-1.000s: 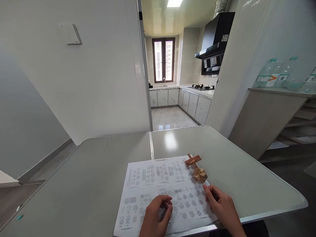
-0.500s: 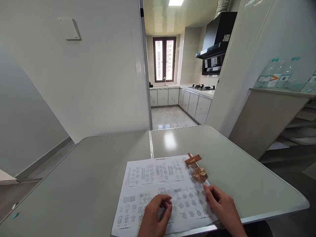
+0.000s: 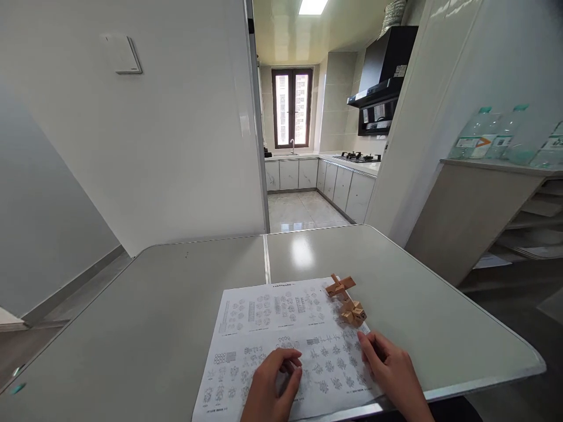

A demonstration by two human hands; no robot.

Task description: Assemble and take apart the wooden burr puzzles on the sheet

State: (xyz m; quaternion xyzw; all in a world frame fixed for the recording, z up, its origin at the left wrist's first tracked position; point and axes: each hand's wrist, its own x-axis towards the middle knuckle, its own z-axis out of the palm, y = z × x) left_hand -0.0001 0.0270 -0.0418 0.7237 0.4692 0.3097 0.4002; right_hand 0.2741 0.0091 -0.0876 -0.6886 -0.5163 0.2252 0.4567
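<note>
A large white sheet (image 3: 264, 328) printed with small diagrams lies on the pale table. My left hand (image 3: 277, 381) rests over its lower middle, fingers curled with a gap between thumb and fingertips, and nothing in it. Near the sheet's right edge is my right hand (image 3: 389, 366), fingers loosely bent, thumb and index apart, holding nothing visible. Just beyond my right hand, a light wooden block puzzle (image 3: 353, 313) sits on the sheet's edge. Behind it stand crossed reddish-brown wooden pieces (image 3: 340, 285), close to the block puzzle.
The table (image 3: 132, 334) spreads out on both sides of the sheet, with a small green object (image 3: 18, 388) at its far left edge. Plastic bottles (image 3: 472, 138) stand on a shelf unit (image 3: 479, 205) at the right. A kitchen shows through the doorway.
The whole view has shifted slightly, so the table, sheet and wooden pieces appear a little further left. Both hands keep the same pose beside the same things.
</note>
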